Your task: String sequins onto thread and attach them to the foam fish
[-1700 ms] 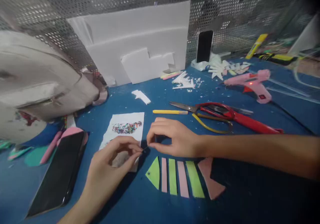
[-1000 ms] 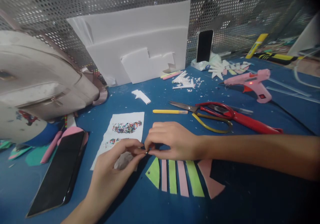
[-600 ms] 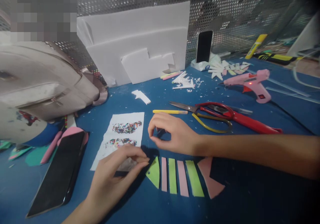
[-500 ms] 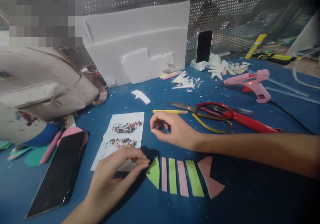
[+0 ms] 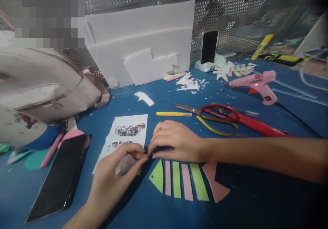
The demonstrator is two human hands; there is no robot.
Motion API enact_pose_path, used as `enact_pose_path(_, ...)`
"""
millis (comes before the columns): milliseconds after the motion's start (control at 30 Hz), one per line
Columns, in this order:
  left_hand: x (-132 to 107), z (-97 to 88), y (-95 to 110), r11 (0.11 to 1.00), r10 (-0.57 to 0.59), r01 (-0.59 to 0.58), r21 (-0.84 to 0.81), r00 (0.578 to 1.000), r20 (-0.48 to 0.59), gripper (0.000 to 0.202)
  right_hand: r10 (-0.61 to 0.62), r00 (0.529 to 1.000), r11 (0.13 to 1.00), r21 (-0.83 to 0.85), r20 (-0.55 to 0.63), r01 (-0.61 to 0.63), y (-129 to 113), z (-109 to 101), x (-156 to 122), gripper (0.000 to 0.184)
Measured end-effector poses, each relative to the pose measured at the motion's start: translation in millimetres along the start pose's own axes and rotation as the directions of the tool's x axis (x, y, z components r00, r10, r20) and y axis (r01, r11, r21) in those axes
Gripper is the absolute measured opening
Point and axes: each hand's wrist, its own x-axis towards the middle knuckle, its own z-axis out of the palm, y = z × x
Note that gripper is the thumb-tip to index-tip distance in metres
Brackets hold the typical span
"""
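My left hand [image 5: 120, 174] is closed in a pinch over the lower end of a white paper [image 5: 140, 140]. A tiny dark speck shows at its fingertips, too small to name. My right hand [image 5: 176, 138] comes in from the right, fingers bent, thumb and forefinger slightly apart beside the left fingertips. Just below the hands lie cut pieces in a fish shape: a green head [image 5: 157, 177] with a dark eye dot, pink strips [image 5: 187, 182], green strips [image 5: 200, 183] and a pink tail [image 5: 216, 184]. Two rows of colourful glittery bits [image 5: 129, 130] lie on the paper, the lower partly hidden.
Red-handled scissors [image 5: 188, 108] and a yellow pen [image 5: 174, 114] lie behind my right hand. A pink glue gun [image 5: 265, 85], its light lit, stands farther right. At left are a dark phone [image 5: 58, 177] and a bag [image 5: 64, 92]. White scraps [image 5: 188, 82] lie toward the back.
My right hand has lowered and turned, its fingertips now meeting those of my left hand. The left fingertips have shifted slightly left and up, away from the green head.
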Motion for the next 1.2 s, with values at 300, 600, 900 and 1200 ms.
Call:
enact_pose_path(300, -2.2, 1.4, 4.0, 0.998, -0.017, 0.010, -0.062, 0.994, -0.109, 0.020, 0.052, 0.993, 0.993, 0.106, -0.108, -0.041, -3.8, -2.2, 0.1, 0.010)
enact_pose_path(600, -5.1, 2.8, 4.3, 0.993, 0.000, -0.018, -0.117, 0.987, -0.159, 0.033, 0.018, 0.989, 0.993, 0.119, -0.144, -0.001, -5.9, -3.6, 0.8, 0.011)
enact_pose_path(900, -5.9, 1.4, 4.2, 0.994, 0.044, -0.055, -0.096, 0.993, -0.111, 0.036, -0.024, 0.994, 0.997, 0.066, -0.105, 0.031, -4.4, -1.7, -1.2, 0.012)
enact_pose_path(1200, -6.0, 0.6, 7.9, 0.994, 0.051, -0.060, -0.089, 0.993, -0.106, 0.034, -0.053, 0.991, 0.997, 0.049, -0.126, 0.059, -4.3, -1.8, -0.1, 0.012)
